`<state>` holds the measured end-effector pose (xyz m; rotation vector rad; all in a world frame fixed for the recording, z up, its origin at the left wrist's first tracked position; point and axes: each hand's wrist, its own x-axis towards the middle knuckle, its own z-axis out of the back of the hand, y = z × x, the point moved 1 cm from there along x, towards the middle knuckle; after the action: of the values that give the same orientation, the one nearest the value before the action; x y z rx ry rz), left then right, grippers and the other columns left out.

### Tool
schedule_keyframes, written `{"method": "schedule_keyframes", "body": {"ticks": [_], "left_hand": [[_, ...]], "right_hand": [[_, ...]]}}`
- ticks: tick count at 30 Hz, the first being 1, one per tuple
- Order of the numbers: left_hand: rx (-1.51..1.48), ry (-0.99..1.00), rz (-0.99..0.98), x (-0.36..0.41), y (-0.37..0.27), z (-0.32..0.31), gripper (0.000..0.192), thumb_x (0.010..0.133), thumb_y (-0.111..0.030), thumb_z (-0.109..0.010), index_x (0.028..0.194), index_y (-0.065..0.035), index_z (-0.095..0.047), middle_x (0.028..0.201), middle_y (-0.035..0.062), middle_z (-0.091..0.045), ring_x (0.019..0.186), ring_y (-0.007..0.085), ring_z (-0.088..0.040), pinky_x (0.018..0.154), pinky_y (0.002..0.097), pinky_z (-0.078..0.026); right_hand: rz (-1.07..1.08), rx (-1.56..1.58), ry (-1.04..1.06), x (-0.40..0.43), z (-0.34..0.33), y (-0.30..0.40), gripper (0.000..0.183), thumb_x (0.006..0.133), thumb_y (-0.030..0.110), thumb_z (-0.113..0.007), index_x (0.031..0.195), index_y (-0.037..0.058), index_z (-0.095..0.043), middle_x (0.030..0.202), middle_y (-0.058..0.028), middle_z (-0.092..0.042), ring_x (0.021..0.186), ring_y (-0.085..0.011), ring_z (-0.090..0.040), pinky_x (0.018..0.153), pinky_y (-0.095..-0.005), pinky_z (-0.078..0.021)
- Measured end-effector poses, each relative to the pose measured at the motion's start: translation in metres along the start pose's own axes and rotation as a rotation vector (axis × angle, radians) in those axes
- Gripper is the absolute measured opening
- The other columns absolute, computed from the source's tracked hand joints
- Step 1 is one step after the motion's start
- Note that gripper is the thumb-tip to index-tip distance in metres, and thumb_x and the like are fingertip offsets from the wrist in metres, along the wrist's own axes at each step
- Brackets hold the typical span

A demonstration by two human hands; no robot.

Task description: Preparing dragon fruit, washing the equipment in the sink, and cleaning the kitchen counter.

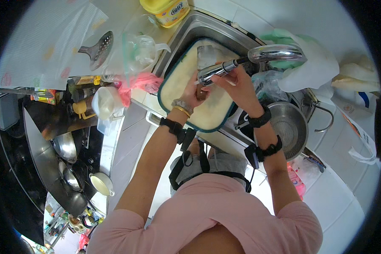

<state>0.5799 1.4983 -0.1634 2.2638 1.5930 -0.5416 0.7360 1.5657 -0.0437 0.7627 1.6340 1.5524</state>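
Observation:
My left hand [193,90] grips the brown handle of a kitchen tool with a wide grey blade [207,56], apparently a cleaver. The chrome faucet head [217,72] hangs over it and hides part of both hands. From the right, my right hand [236,82] reaches in beside the faucet head, fingers bent towards the left one. Whether it grasps anything is hidden. Under both hands, a cream cutting board [185,109] with a dark green rim lies across the steel sink [203,23].
A steel pan [287,130] stands right of the board, below a clear plastic bag [266,84]. At left are a plastic jug [146,50], a pink bag [143,84] and a slotted spoon [101,50]. A yellow tub [168,12] sits behind the sink.

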Motion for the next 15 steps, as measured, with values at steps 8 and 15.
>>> {"method": "schedule_keyframes", "body": {"ticks": [8,15], "left_hand": [[0.224,-0.273,-0.075,0.011,0.014,-0.028,0.035,0.095,-0.043,-0.048,0.108,-0.0121,-0.056,0.095,0.0047,-0.064,0.077,0.0160,-0.062,0.062,0.0313,-0.052],[0.989,-0.440,-0.075,-0.007,0.022,-0.031,0.039,0.095,-0.042,-0.049,0.105,-0.0044,-0.049,0.065,0.0020,-0.047,0.057,0.0134,-0.048,0.053,0.0289,-0.045]], "right_hand": [[0.033,-0.047,0.025,-0.008,0.014,-0.013,0.047,0.077,0.026,-0.078,0.108,-0.0010,-0.056,0.100,-0.0139,-0.066,0.097,-0.0182,-0.064,0.085,-0.0308,-0.0501],[0.118,-0.717,-0.035,0.012,0.054,-0.040,0.041,0.075,0.012,-0.071,0.108,-0.0036,-0.054,0.100,-0.0190,-0.062,0.096,-0.0390,-0.060,0.089,-0.0405,-0.0478]]}}
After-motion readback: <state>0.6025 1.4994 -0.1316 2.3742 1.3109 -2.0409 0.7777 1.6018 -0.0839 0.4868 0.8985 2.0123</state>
